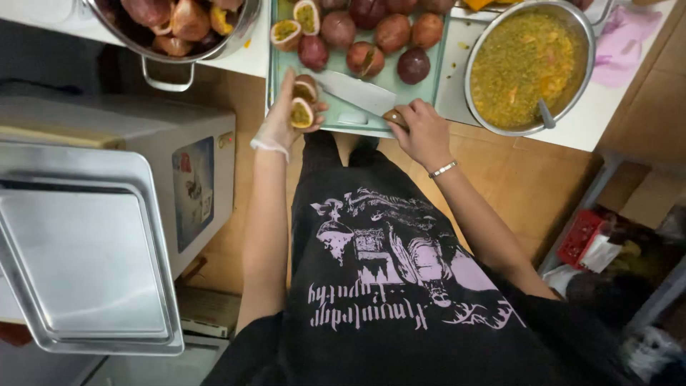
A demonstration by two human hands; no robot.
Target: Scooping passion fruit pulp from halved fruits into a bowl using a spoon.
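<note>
Halved passion fruit (pixel 302 112) in left hand (pixel 280 123)

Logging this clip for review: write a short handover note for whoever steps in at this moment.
Left hand, thin clear glove: grip on two cut passion fruit halves at the green cutting tray's near edge.
Right hand, bare: holds the broad-bladed knife flat on the tray.
Done: yellow pulp fills the round metal bowl.
Left: whole purple passion fruits uncut on the tray.

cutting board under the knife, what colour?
Pale green cutting board, clearest in the head view; the right hand holds the knife over it.
</note>
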